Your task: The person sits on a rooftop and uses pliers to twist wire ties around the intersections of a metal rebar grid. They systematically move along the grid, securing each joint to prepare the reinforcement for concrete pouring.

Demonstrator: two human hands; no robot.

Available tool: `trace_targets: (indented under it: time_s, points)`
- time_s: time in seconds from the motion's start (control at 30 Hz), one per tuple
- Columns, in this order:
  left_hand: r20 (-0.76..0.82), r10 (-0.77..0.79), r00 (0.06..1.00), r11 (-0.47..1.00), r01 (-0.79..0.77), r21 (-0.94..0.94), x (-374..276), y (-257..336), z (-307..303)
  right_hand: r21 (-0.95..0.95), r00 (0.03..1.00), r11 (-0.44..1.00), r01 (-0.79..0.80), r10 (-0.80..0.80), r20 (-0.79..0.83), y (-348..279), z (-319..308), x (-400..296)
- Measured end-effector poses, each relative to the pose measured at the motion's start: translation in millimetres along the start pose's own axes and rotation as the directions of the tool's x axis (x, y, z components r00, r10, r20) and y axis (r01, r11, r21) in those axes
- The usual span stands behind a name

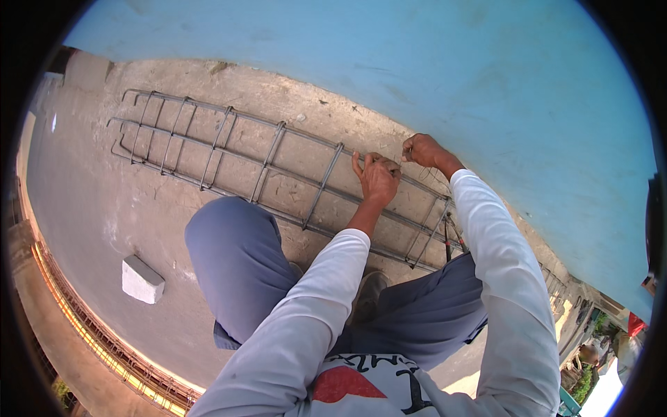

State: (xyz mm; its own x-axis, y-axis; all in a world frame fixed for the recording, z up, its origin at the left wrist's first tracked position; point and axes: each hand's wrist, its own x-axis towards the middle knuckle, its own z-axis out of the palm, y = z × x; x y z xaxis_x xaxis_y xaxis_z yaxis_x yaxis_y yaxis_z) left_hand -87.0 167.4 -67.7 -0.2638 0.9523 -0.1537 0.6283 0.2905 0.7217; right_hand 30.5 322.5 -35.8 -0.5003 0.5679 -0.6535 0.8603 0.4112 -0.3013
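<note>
A rebar cage [268, 166] of long steel rods and rectangular stirrups lies across the concrete floor in front of my knees. My left hand [379, 180] is at its far long rod, fingers bent over the steel; whether they grip it is hidden. Just right of it and beyond that rod, my right hand [428, 152] has its fingertips pinched together. Loops of thin tie wire [430, 174] show under the right hand and appear to run from its fingers. Pincers [453, 234] with dark handles and red marks rest at the cage's right part, near my right knee.
A blue wall [417, 62] runs close along the cage's far side. A white block [142, 280] sits on the floor [88, 208] at left. Past the floor's left edge run long bars with stirrups [114, 357]. More rebar [552, 281] lies at far right, where a person [589, 355] appears.
</note>
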Motion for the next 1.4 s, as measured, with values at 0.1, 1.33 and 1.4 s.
trace_targets:
  time_s: [0.1,1.33,1.4]
  points:
    - [-0.012,0.009,1.000,1.000,-0.009,-0.018,0,1,-1,0.008,0.996,1.000,-0.005,0.005,0.088,10,2,2]
    - [-0.072,0.066,0.995,0.991,-0.057,0.118,4,-10,14,0.121,0.825,0.823,-0.555,0.528,0.201,59,121,-257]
    - [0.012,0.023,1.000,0.992,-0.024,0.121,5,-4,10,0.061,0.787,0.787,-0.614,0.605,0.116,58,146,-259]
